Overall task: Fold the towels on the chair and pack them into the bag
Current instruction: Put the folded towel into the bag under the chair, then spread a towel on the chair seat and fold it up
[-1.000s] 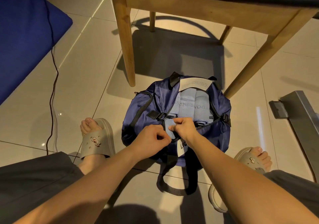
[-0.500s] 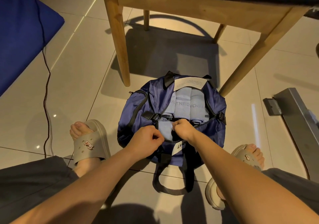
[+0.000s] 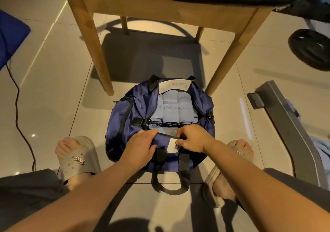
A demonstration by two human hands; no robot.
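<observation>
Where the two hands meet: at the near rim of the bag point(image 3: 142, 103), which stands on the tiled floor point(image 3: 53, 88) between the person's sandals point(image 3: 78, 160), just in front of the chair.
Handle loop point(image 3: 169, 189): lies flat on the tile, nearest to the person. A foot that shifts could step on it and drag the bag.
Left hand point(image 3: 141, 146): the fingers point(image 3: 150, 133) are fairly straight, laid on the navy fabric and pressing it down; it grips nothing. If this pressure goes off, I think the bag may slide on the smooth tile.
Right hand point(image 3: 193, 138): the fingers point(image 3: 182, 133) are curled and pinch the end of a dark strip point(image 3: 167, 135) stretched between both hands. I take it for the zip edge, but a puller I cannot see. So small a pinch may slip when it is pulled.
White tag point(image 3: 171, 143): hangs just beside the right hand; it could get caught in the closing.
Towels point(image 3: 169, 106): three pale folded ones, side by side inside the open bag, under a black strap with a buckle point(image 3: 142, 122). Their near ends lie close to the strip, so cloth may be bitten by the zip, or the folds pushed out of shape.
Chair point(image 3: 89, 44): the wooden legs stand just behind the bag. The seat top is hidden, so whether any towel is left there I cannot tell.
</observation>
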